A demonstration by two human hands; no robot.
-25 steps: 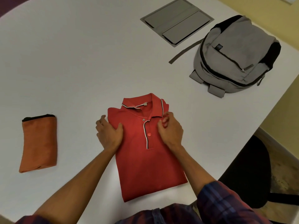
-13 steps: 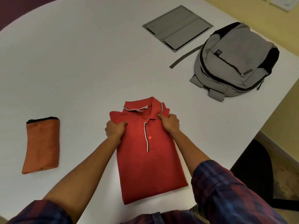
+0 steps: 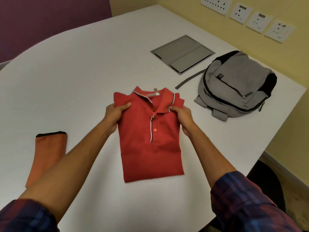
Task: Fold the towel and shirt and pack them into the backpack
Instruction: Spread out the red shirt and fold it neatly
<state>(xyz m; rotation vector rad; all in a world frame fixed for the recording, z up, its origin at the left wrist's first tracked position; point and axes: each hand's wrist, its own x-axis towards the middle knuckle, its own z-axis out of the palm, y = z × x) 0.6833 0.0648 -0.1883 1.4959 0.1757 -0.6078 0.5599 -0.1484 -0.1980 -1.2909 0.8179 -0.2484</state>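
A folded red polo shirt (image 3: 150, 148) lies in the middle of the white table (image 3: 75, 84), collar away from me. My left hand (image 3: 115, 113) grips its left shoulder edge, thumb on top. My right hand (image 3: 183, 118) grips the right shoulder edge beside the collar. The collar end looks slightly raised off the table. A folded orange towel (image 3: 45, 154) with a black hem lies at the left, partly behind my left forearm. A grey backpack (image 3: 237, 86) lies flat at the right, its zips look closed.
A grey flap panel (image 3: 182, 53) is set into the table behind the shirt. A loose backpack strap (image 3: 189, 80) trails between them. Wall sockets (image 3: 247, 15) line the yellow wall. A black chair (image 3: 267, 185) stands at the table's right edge.
Both hands went from pressing flat on the shirt's chest to gripping its shoulder edges. The collar end of the shirt has come up a little. The view tilted up toward the wall.
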